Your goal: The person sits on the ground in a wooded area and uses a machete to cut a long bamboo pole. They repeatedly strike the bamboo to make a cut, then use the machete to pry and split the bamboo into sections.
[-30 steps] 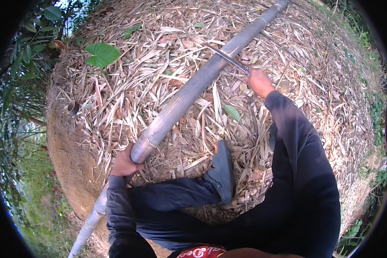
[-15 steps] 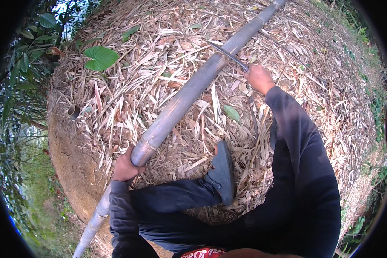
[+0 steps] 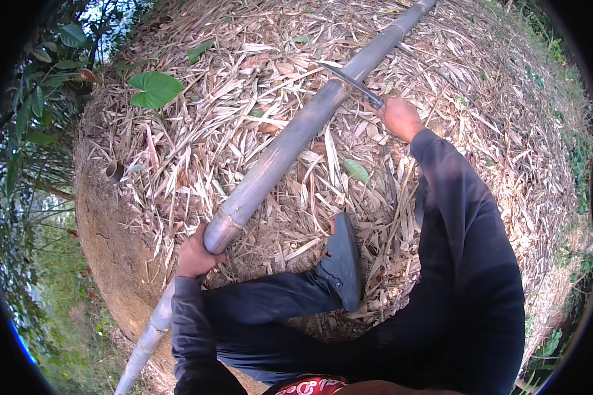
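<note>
A long grey bamboo pole (image 3: 280, 158) slants from the lower left to the far upper right over dry leaf litter. My left hand (image 3: 196, 255) is closed round it at its nearer part, just below a joint ring. Farther up, my right hand (image 3: 400, 118) is closed on the handle end of a machete (image 3: 357, 83), to the right of the pole. The dark, narrow blade lies crosswise over the top of the pole, its tip past the left side. The handle is mostly hidden in my fist.
Dry bamboo leaves (image 3: 501, 131) cover the ground. My shoe (image 3: 344, 263) rests close to the pole's right side. A cut stump (image 3: 114, 172) and a broad green leaf (image 3: 155, 89) stand to the left, beside a bare earth slope (image 3: 105, 243). Shrubs (image 3: 39, 138) border the left.
Almost nothing differs. The whole view has shifted slightly; both hands keep their hold, and the blade stays across the same place on the pole.
</note>
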Motion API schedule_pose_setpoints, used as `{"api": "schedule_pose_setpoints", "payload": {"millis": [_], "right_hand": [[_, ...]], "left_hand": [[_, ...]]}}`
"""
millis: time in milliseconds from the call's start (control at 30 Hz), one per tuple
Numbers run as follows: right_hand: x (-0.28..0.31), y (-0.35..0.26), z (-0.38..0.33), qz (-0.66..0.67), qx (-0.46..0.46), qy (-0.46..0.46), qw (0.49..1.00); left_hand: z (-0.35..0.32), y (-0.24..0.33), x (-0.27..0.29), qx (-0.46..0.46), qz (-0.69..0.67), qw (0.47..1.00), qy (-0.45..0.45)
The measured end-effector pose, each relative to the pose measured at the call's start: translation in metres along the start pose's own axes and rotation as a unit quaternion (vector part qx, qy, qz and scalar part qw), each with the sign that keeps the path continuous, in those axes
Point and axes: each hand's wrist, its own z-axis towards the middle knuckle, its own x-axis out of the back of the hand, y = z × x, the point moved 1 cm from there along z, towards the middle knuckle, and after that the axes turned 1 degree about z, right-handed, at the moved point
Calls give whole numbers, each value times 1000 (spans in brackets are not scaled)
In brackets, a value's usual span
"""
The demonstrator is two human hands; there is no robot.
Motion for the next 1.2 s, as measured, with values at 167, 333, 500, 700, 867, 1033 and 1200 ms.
{"api": "schedule_pose_setpoints", "payload": {"millis": [167, 333, 500, 700, 867, 1033, 1200], "right_hand": [[-21, 19, -9, 28, -51, 10, 998], [-22, 13, -16, 12, 10, 2, 1000], [-20, 27, -2, 39, -55, 15, 998], [-15, 31, -4, 34, -102, 0, 994], [-14, 14, -25, 15, -26, -22, 999], [-27, 4, -18, 43, -1, 11, 999], [-27, 18, 7, 51, -46, 40, 997]], "left_hand": [[7, 0, -1, 4, 7, 1000, -13], [8, -11, 2, -2, -62, 997, -44], [14, -19, -2, 3, -85, 994, -64], [26, -36, -4, -3, -204, 967, -154], [36, -56, 5, 112, -311, 904, -271], [41, -63, 11, 183, -405, 833, -328], [50, -64, 1, 182, -438, 805, -355]]}}
